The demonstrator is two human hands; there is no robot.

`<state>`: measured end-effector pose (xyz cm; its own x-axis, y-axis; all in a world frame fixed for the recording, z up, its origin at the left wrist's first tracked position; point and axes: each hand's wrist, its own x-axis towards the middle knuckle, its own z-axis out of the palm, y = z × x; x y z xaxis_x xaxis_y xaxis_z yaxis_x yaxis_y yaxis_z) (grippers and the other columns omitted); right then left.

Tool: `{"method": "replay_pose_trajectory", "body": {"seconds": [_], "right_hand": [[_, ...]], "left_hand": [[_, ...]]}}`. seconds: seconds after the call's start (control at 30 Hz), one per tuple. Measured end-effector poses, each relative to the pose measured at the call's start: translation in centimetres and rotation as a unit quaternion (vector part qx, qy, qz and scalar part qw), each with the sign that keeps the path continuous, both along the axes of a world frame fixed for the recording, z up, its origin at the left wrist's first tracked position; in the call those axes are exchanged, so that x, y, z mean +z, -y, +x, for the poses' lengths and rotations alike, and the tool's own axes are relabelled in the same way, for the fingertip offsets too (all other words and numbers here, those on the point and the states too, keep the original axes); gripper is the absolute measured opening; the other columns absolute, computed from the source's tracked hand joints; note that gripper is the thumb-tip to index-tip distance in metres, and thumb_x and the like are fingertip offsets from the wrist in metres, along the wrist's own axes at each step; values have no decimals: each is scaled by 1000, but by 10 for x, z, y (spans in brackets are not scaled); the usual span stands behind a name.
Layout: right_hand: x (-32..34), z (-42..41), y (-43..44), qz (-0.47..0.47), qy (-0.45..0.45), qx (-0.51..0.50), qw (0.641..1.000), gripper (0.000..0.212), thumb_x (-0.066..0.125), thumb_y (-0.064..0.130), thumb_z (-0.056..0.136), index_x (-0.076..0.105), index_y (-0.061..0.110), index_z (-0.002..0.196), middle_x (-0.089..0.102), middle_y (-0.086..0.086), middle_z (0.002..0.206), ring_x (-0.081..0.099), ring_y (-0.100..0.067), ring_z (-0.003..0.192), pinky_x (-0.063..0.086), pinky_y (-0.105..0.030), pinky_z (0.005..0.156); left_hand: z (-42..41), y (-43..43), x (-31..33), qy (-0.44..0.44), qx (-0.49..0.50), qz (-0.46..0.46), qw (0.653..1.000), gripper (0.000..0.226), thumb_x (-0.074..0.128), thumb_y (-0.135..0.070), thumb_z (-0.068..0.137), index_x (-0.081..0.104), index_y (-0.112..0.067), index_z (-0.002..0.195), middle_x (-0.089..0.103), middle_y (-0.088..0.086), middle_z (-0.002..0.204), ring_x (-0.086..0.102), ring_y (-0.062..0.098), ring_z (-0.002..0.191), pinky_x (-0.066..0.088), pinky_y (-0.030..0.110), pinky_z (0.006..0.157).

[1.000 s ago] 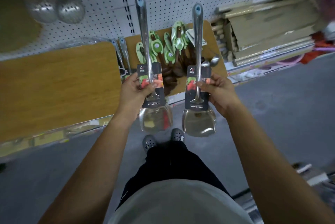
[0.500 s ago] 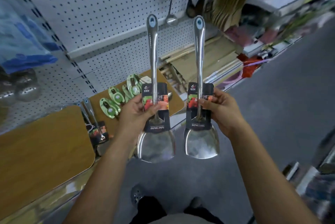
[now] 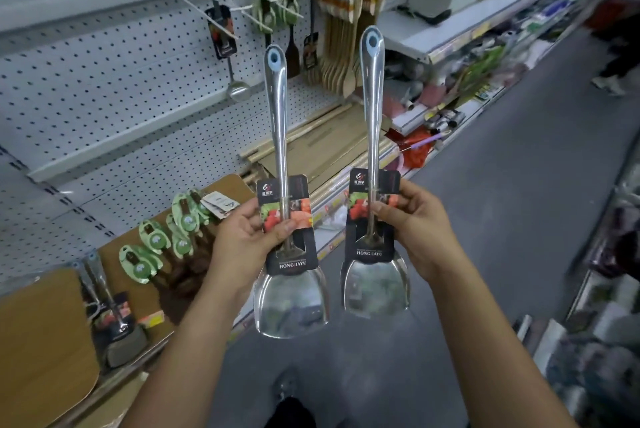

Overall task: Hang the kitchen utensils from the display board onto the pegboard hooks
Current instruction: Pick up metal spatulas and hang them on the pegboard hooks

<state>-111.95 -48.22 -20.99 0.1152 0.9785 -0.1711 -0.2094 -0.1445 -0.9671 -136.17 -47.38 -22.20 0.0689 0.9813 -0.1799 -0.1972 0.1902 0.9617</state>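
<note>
Steel spatulas in hand: two, one per hand, both upright with handle up and blade down, side by side and apart, in the air in front of the shelf's front edge.
Left hand (image 3: pixel 247 240): grips the left spatula (image 3: pixel 280 157) at the neck, thumb across the front of its printed card, fingers curled behind.
Right hand (image 3: pixel 414 225): pinches the right spatula (image 3: pixel 373 136) at its card, thumb on the front, fingers wrapped round the card's right edge.
Display board (image 3: pixel 114 256): one brown board on the lower shelf, rounded far right corner.
Green-carded utensils (image 3: pixel 156 239): at least five, overlapping in a row along the board's middle; exact count cannot be told.
Third spatula (image 3: pixel 112 318): one, lying flat at the board's left edge, handle toward the pegboard.
Pegboard (image 3: pixel 104 88): white, behind the shelf.
Hooks (image 3: pixel 207 1): several long wire hooks along the top; count unclear.
Ladle (image 3: pixel 237 86): one, hanging.
Wooden spatulas (image 3: pixel 341 57): one hanging bunch.
</note>
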Motion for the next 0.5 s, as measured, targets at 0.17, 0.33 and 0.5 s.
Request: {"method": "replay_pose_trajectory", "body": {"seconds": [0.17,0.33,0.5], "right_hand": [[-3,14,-27,-12,6,-11,1000,34,62,-9,87,66,8,117,75,-15,96,74,-30,89,58,-37,71],[2,28,-65,-26,18,-22,999,32,64,-7,87,67,7,115,74,-16,99,73,-33,92,58,-39,73],[1,42,-100,-27,29,-27,999,29,63,-5,89,67,8,114,75,-14,98,74,-32,92,59,-39,73]], "left_hand": [[15,-37,-7,5,-2,4,1000,49,74,5,73,64,-10,118,73,17,107,70,35,102,54,56,90],[30,-79,-9,12,-8,-11,1000,45,73,0,77,63,-16,118,74,10,106,72,26,99,55,55,89],[44,-113,-11,7,-15,-15,1000,44,76,-5,76,63,-14,118,74,12,107,72,29,99,54,57,88]]}}
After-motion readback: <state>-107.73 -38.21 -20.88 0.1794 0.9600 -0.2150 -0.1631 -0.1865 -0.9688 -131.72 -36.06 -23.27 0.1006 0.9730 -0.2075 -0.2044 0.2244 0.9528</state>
